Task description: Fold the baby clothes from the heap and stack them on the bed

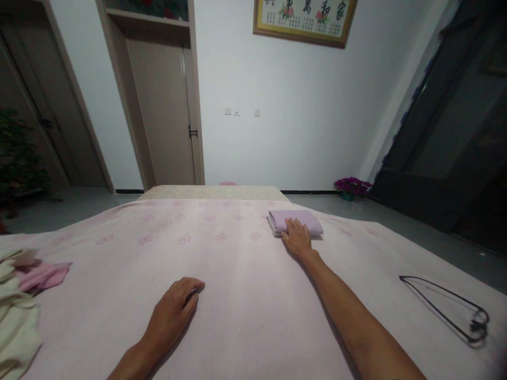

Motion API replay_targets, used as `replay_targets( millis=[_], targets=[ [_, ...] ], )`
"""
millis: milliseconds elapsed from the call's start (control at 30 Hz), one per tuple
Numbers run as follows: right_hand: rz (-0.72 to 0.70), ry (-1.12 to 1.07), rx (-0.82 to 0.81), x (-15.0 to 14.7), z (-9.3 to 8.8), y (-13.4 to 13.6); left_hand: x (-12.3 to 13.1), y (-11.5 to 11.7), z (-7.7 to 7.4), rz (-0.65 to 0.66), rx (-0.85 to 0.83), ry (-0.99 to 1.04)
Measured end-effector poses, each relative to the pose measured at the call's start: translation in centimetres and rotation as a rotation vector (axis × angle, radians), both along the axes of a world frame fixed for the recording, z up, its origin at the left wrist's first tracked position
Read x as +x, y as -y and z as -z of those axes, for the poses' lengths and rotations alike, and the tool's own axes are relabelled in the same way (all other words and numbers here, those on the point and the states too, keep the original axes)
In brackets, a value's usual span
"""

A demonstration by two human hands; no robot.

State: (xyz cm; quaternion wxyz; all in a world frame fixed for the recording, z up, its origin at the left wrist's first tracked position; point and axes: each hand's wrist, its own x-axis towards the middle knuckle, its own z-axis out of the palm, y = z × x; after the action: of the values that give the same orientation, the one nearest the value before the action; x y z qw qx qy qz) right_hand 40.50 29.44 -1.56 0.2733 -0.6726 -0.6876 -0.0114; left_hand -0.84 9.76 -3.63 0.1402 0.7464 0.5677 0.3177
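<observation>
A folded lilac cloth (pixel 315 224) lies toward the far right of the pink flowered sheet (pixel 237 295), with a whitish layer showing at its left edge. My right hand (pixel 297 236) reaches out and rests on top of it, fingers spread and not wrapped round it. Nearer to me, on the left, my left hand (pixel 174 306) rests on the sheet. Its fingers are loosely bent, with a gap between thumb and forefinger, and nothing shows in it.
At the left edge lie crumpled cream cloth (pixel 18 322) and pink cloth (pixel 45 275). A black wire hanger (pixel 443 306) lies on the right. Beyond the sheet are a pale surface (pixel 214 192), a wall, doors and purple flowers (pixel 352 186) on the floor.
</observation>
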Motion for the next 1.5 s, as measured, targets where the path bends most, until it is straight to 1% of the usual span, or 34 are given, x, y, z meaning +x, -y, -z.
replay_targets(
  millis=[67,100,167,233,300,333,400,467,533,567,633,700,767,867,967,1067,1100,1200,1267,1300,1367,1400,1433,1500],
  targets=[
    [-0.002,0.067,-0.076,-0.3,-0.2,0.4,0.0,0.0,-0.1,0.001,0.008,0.008],
    [0.011,0.083,-0.090,-0.4,-0.5,0.5,0.0,0.1,-0.2,-0.001,0.011,0.012],
    [0.028,0.087,-0.046,-0.9,-1.0,1.1,0.0,0.1,-0.3,-0.003,0.016,0.016],
    [-0.027,0.083,0.024,-2.0,-1.2,2.2,0.0,0.0,-0.4,0.003,0.022,0.014],
    [-0.153,0.090,0.036,-3.9,-0.7,4.0,0.0,0.0,-0.4,0.009,0.030,0.014],
    [-0.216,0.102,0.014,-5.0,-0.3,5.1,0.0,0.0,-0.5,0.008,0.035,0.016],
    [-0.300,0.138,-0.079,-7.3,0.7,7.8,0.0,0.1,-0.5,0.003,0.043,0.027],
    [-0.334,0.169,-0.212,-9.3,1.6,10.4,0.1,0.2,-0.6,-0.003,0.045,0.046],
    [-0.377,0.193,-0.288,-10.7,2.1,12.6,0.2,0.3,-0.7,-0.010,0.039,0.075],
    [-0.399,0.207,-0.293,-11.1,2.3,13.5,0.2,0.3,-0.8,-0.014,0.033,0.095],
    [-0.425,0.240,-0.249,-11.7,2.5,14.6,-0.1,0.3,-0.9,-0.031,0.029,0.131],
    [-0.412,0.263,-0.197,-11.9,2.7,15.2,-0.9,0.0,-1.3,-0.085,0.052,0.137],
    [-0.391,0.272,-0.160,-12.0,2.8,15.3,-2.7,-0.3,-2.1,-0.186,0.113,0.096],
    [-0.386,0.267,-0.125,-12.0,2.9,15.2,-6.9,-0.8,-4.2,-0.389,0.260,-0.018],
    [-0.381,0.253,-0.108,-12.1,2.9,15.0,-11.8,-0.5,-6.8,-0.679,0.379,-0.104],
    [-0.363,0.243,-0.100,-12.2,2.9,15.0,-16.1,1.0,-9.2,-0.981,0.435,-0.145],
    [-0.360,0.242,-0.098,-12.2,2.9,15.0,-17.4,1.7,-9.8,-1.037,0.451,-0.169],
    [-0.364,0.243,-0.094,-12.2,2.8,15.0,-21.2,3.8,-11.0,-1.113,0.478,-0.278],
    [-0.368,0.237,-0.091,-12.2,2.8,15.0,-23.8,4.9,-11.3,-1.210,0.403,-0.320],
    [-0.369,0.234,-0.091,-12.3,2.8,15.0,-25.1,5.3,-11.3,-1.246,0.314,-0.329],
    [-0.367,0.229,-0.090,-12.3,2.7,15.1,-27.4,5.9,-11.3,-1.245,0.056,-0.317],
    [-0.367,0.226,-0.091,-12.3,2.7,15.1,-28.3,6.2,-11.2,-1.239,-0.026,-0.306],
    [-0.368,0.221,-0.092,-12.3,2.6,15.2,-28.9,6.3,-11.2,-1.236,-0.074,-0.293],
    [-0.369,0.209,-0.094,-12.4,2.5,15.3,-29.6,6.4,-11.4,-1.248,-0.077,-0.231]
  ],
)
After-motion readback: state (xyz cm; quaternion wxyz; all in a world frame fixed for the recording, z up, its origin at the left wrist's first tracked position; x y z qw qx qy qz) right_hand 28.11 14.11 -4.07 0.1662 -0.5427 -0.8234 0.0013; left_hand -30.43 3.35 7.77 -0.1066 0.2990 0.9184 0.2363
